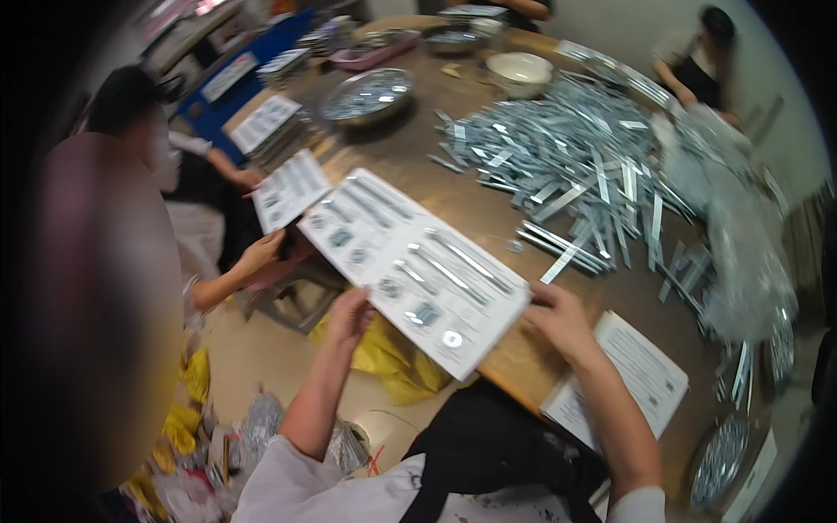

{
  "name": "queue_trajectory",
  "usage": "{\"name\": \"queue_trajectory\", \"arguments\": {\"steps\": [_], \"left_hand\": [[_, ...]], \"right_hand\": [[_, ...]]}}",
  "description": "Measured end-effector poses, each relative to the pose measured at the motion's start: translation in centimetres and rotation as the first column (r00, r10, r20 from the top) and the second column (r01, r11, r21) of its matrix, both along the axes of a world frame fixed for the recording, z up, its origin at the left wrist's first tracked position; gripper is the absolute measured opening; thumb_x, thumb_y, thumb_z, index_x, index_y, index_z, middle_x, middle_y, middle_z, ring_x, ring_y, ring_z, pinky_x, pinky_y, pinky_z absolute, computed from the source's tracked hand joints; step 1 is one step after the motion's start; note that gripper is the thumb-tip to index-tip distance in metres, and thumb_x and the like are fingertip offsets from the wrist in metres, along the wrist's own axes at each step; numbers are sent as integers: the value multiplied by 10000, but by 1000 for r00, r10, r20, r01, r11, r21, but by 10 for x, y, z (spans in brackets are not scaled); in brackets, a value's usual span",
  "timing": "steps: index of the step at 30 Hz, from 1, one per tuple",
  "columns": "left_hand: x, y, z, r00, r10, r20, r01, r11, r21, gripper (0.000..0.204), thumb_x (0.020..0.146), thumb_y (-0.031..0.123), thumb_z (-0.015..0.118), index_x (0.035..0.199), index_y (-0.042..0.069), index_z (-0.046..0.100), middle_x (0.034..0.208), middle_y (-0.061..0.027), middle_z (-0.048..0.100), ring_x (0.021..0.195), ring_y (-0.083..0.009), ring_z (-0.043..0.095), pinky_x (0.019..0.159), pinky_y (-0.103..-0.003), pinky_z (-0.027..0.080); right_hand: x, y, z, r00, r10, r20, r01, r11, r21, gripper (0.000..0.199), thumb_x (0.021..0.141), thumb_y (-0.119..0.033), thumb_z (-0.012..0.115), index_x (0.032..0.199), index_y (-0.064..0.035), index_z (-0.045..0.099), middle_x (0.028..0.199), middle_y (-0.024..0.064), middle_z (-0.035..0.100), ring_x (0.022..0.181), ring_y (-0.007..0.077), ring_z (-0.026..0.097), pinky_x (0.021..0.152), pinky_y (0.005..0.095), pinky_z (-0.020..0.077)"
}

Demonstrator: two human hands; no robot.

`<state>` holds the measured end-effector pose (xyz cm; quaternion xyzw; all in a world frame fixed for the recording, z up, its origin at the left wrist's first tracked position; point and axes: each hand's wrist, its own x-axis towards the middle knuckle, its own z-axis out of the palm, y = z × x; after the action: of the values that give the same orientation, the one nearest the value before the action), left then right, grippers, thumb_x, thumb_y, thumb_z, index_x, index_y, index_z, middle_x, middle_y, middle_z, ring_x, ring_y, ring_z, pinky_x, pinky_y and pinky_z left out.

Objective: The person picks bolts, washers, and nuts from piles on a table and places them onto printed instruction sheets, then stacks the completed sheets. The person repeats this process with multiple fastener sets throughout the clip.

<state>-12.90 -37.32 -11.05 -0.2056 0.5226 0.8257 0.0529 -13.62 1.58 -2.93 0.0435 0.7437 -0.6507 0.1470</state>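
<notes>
A long white card [408, 242] is stretched between my two hands, tilted over the table's near edge. On it lie two sets of shiny metal strips and small parts, seemingly under clear plastic; the picture is too blurred to tell the parts. My left hand [350, 315] pinches the near-left edge. My right hand [558, 318] grips the right end, its thumb and fingers at the corner. Just below my right forearm, a stack of printed white sheets [641, 370] sits on the table. Left of the long card, a co-worker's hands hold a similar white card [290, 187].
Loose metal strips [567, 157] form a big pile on the brown table [418, 157]. Behind are a metal bowl [366, 98] of parts and a white bowl [520, 73]. A clear plastic bag [741, 235] lies right. Yellow bags [384, 357] and other bags cover the floor at left.
</notes>
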Motion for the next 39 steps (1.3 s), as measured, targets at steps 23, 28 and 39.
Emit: {"name": "queue_trajectory", "arguments": {"steps": [23,28,39], "left_hand": [[6,48,72,961,111,-253,-193,926,-324,216,994,268,618,968,54,613,782,-2,581,674,-58,533,575,-185,414],[-93,157,111,719,-511,-471,-168,530,-831,241,974,219,615,1017,6,717,891,-100,714,860,-162,663,761,-270,494],[-217,211,63,703,-710,31,-349,-383,-855,156,786,148,721,916,90,658,964,-96,682,977,-336,619,794,-456,532]], "right_hand": [[-66,59,-24,674,509,-535,441,303,845,124,802,-77,617,900,-100,689,935,70,640,1059,261,576,1052,518,369],[-55,85,-18,548,532,-645,506,404,762,146,763,-60,665,899,-93,621,800,72,583,830,279,611,919,449,481],[129,181,54,803,-106,-586,505,643,575,150,828,-68,678,968,-35,719,870,105,658,773,265,667,682,331,521]]}}
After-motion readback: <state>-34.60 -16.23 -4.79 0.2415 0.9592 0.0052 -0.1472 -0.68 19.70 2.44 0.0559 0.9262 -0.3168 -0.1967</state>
